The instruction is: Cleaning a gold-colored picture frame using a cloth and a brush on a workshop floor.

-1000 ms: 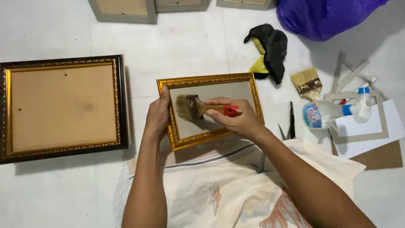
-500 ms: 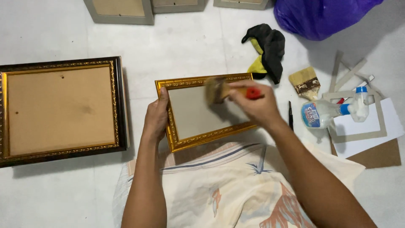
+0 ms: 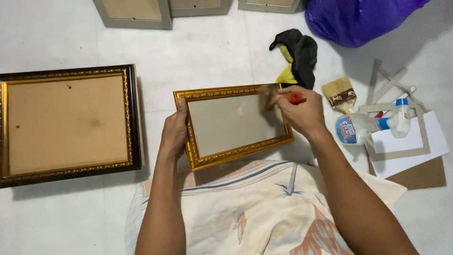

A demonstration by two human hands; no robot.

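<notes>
While the left hand (image 3: 174, 130) clamps the left rail of the small gold frame (image 3: 234, 158) to steady it, tilted against the lap, the right hand (image 3: 302, 112) is closed round a red-handled brush (image 3: 278, 97) whose blurred bristles meet the glass at the upper right corner. A spare brush (image 3: 340, 92), spray bottle (image 3: 363, 126) and dark cloth (image 3: 298, 54) lie on the floor just beside the right hand, within reach.

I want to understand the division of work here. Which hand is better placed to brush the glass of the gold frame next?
The right hand. It already holds the red-handled brush at the upper right corner of the gold frame, bristles over the glass. The left hand grips the frame's left edge, steadying it.
</notes>
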